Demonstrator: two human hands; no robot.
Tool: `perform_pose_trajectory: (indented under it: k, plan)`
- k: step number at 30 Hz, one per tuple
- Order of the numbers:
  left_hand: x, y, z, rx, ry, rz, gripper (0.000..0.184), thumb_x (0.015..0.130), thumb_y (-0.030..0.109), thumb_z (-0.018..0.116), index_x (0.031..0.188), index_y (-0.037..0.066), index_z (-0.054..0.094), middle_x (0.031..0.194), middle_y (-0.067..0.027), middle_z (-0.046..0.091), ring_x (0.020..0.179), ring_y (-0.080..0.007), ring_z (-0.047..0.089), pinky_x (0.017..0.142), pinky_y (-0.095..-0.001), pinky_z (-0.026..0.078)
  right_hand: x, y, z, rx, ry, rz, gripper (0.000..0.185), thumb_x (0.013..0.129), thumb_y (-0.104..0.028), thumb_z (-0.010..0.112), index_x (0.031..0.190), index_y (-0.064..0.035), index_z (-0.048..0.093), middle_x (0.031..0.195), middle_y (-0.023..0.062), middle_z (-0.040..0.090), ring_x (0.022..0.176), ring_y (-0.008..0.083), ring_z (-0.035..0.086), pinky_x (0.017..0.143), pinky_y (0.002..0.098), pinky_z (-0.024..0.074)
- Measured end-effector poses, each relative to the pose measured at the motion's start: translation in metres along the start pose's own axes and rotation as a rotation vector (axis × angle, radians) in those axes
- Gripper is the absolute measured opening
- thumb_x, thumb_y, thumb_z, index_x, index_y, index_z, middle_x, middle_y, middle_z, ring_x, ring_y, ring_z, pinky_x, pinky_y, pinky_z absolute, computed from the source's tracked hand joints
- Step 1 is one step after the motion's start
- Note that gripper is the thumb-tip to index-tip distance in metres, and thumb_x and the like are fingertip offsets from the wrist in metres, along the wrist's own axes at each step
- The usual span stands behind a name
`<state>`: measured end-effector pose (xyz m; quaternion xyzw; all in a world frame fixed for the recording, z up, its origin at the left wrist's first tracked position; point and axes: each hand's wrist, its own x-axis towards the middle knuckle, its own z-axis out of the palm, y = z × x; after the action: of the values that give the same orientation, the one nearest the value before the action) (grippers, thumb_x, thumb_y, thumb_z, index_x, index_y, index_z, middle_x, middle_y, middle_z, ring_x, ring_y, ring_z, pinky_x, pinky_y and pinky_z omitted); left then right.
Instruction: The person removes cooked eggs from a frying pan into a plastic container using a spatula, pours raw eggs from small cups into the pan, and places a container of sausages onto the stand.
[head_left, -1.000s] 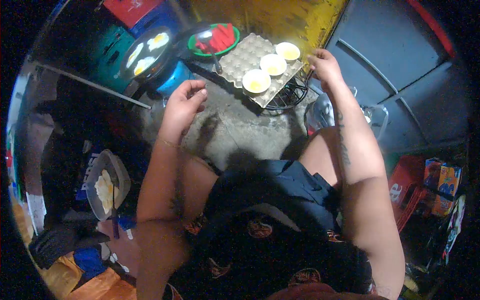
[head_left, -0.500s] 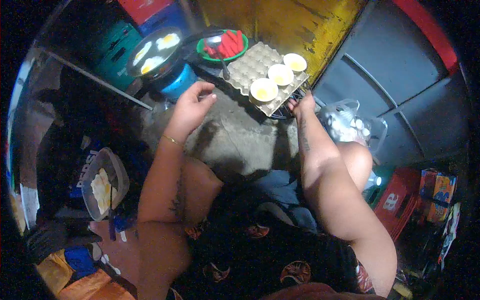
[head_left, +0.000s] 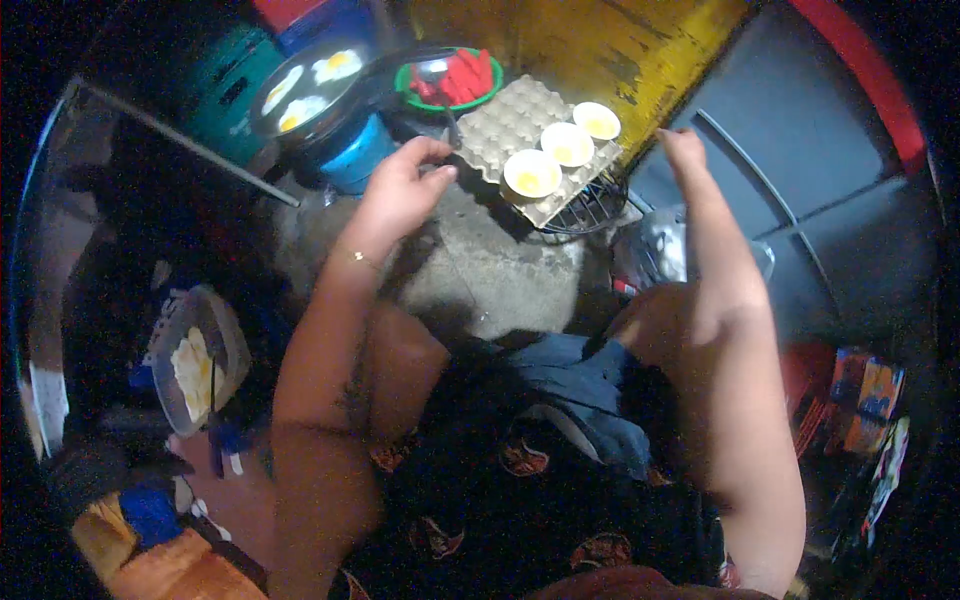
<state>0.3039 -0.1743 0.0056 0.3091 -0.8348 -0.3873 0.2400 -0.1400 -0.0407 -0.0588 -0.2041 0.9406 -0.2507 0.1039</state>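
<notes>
Bowls (head_left: 567, 145): three, on egg tray (head_left: 500, 122); hands (head_left: 403, 188): two.

We look into a makeshift cooking corner, bare concrete floor (head_left: 490, 285), fried eggs (head_left: 338, 66) in a pan (head_left: 342, 96) above a blue base (head_left: 358, 155), white bowls (head_left: 516, 172) on an egg tray (head_left: 497, 125), plastic crates (head_left: 228, 85) around us.

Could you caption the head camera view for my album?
Between left hand and right hand, three egg-filled bowls rest on a cardboard egg tray; three eggs lie in a pan farther left.
</notes>
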Motion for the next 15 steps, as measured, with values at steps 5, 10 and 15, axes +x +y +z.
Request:
perform_pose_trajectory:
  k: [5, 10, 15]
  plan:
    - [0.003, 0.001, 0.005, 0.081, -0.115, -0.078, 0.031, 0.084, 0.019, 0.064, 0.111, 0.003, 0.063, 0.111, -0.0156, 0.064, 0.104, -0.0278, 0.061, 0.093, -0.0399, 0.049, 0.036, 0.035, -0.018, -0.035, 0.104, -0.453, 0.046, 0.082, -0.038, 0.068, 0.109, -0.0009, 0.064, 0.086, 0.0087, 0.065, 0.076, 0.0183, 0.058, 0.068, 0.0332, 0.0457]
    - [0.009, -0.020, 0.016, 0.305, -0.071, 0.064, 0.033, 0.075, 0.021, 0.066, 0.102, 0.003, 0.065, 0.093, -0.0217, 0.067, 0.089, -0.0382, 0.065, 0.082, -0.0461, 0.051, 0.033, 0.079, -0.002, 0.388, -0.377, -0.008, 0.039, 0.085, -0.037, 0.066, 0.116, -0.0163, 0.058, 0.083, 0.0025, 0.056, 0.061, 0.0154, 0.053, 0.050, 0.0371, 0.0386]
    - [0.005, -0.020, 0.008, 0.288, 0.038, 0.085, 0.033, 0.074, 0.019, 0.067, 0.102, 0.002, 0.066, 0.092, -0.0233, 0.066, 0.090, -0.0390, 0.064, 0.082, -0.0467, 0.051, 0.104, 0.106, 0.017, 0.703, -0.205, -0.177, 0.040, 0.084, -0.022, 0.068, 0.120, -0.0094, 0.055, 0.085, 0.0018, 0.059, 0.062, 0.0128, 0.050, 0.049, 0.0308, 0.0366]
